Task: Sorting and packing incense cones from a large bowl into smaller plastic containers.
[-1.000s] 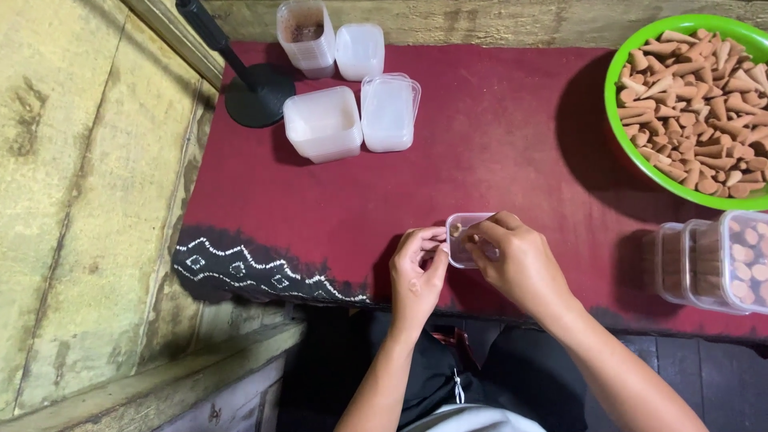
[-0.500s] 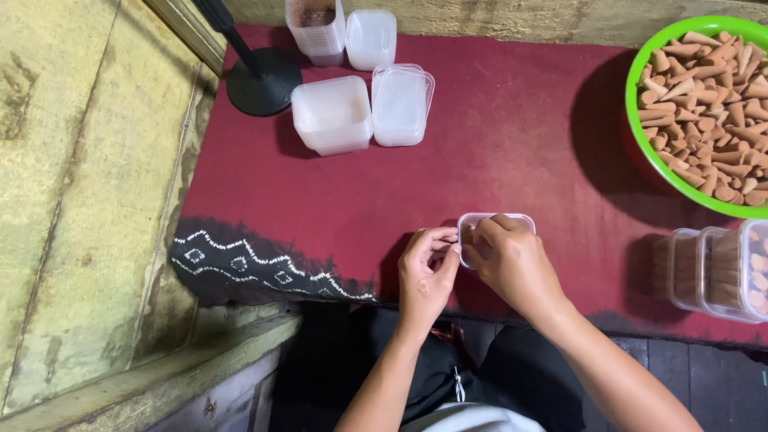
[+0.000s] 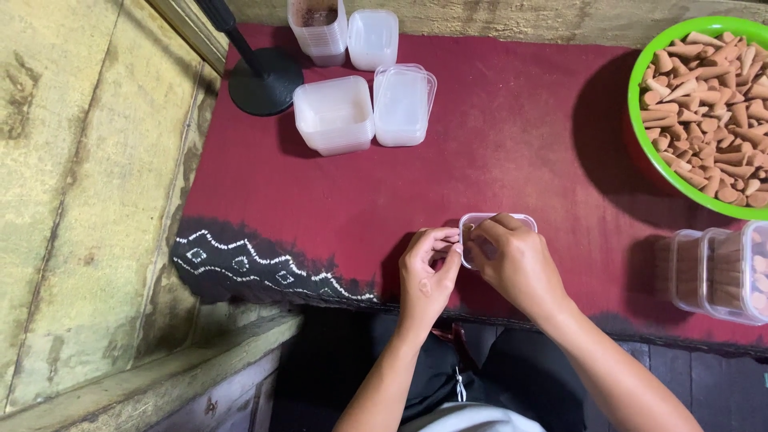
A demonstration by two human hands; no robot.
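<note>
A small clear plastic box (image 3: 480,225) rests low over the red cloth (image 3: 496,144) near its front edge. My right hand (image 3: 516,260) covers most of the box and grips it from above. My left hand (image 3: 428,272) pinches the box's left edge with its fingertips. What lies inside the box is hidden by my fingers. A green bowl (image 3: 652,160) heaped with brown cone-shaped pieces (image 3: 712,96) stands at the far right.
Stacks of empty clear boxes (image 3: 334,114) and lids (image 3: 404,104) sit at the back, with more boxes (image 3: 320,28) behind. A black stand base (image 3: 264,80) is at the back left. Filled clear boxes (image 3: 724,272) stand at the right edge. A worn wooden surface (image 3: 88,200) lies left.
Both hands and the small box stay together in nearly the same spot on the cloth; the fingers shift slightly on the box. The view has tilted a little.
</note>
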